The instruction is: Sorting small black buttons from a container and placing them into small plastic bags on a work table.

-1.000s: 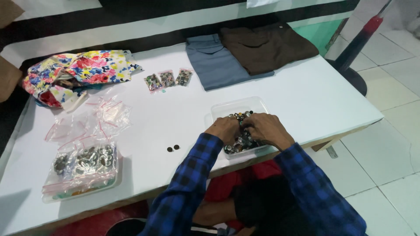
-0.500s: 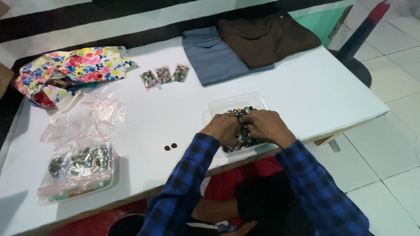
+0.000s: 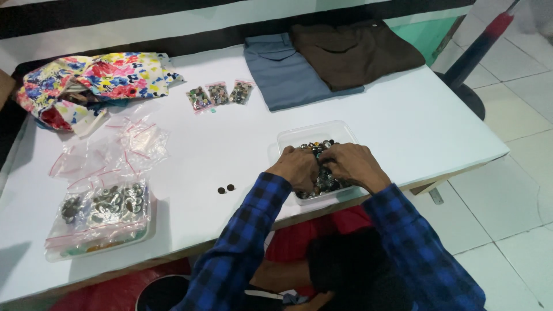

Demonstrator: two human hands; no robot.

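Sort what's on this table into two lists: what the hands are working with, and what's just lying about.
In use:
left hand
right hand
clear tub
buttons in it

Lying about:
two loose buttons
three small filled bags
empty zip bags
tray of bagged buttons
floral cloth
grey trousers
brown trousers

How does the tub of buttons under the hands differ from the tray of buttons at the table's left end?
The clear tub is open, its loose buttons under the left hand and right hand. The left tray is untouched, and its buttons sit sealed in zip bags. The tub's pile is heaped; the tray's lies flat. Both rest on the white table.
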